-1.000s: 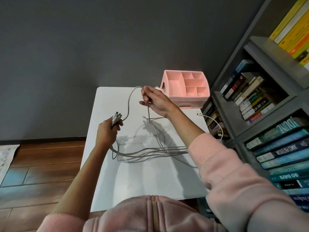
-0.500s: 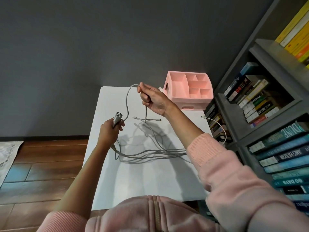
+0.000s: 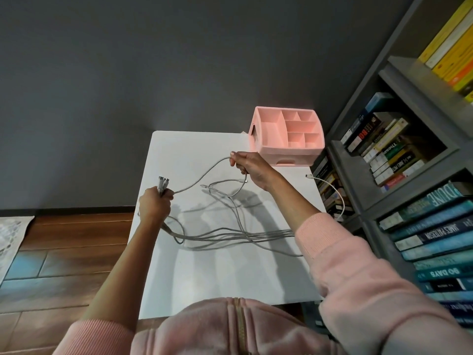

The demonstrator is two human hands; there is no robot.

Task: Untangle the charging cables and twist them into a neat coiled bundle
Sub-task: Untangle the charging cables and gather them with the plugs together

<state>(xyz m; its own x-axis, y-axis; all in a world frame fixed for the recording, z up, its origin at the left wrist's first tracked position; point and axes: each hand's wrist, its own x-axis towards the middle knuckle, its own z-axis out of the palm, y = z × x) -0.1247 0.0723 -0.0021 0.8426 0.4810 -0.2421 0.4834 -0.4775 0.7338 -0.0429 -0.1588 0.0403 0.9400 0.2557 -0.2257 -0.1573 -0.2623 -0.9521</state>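
Several grey charging cables (image 3: 225,235) lie tangled across the white table (image 3: 194,283). My left hand (image 3: 154,204) grips a bunch of them near their plugs (image 3: 162,181), which stick up out of the fist. One strand runs from that fist up to my right hand (image 3: 249,167), which pinches it above the table near the pink organiser. Loose loops trail under my right forearm, and a white cable end (image 3: 330,187) hangs off the table's right edge.
A pink compartment organiser (image 3: 288,138) stands at the table's far right corner. A grey bookshelf (image 3: 409,160) full of books lines the right side. Wooden floor (image 3: 64,252) lies to the left, a dark wall behind.
My right hand has moved right and lower along the strand, stretching it flatter between the two hands. My left hand has kept its grip on the plug ends.
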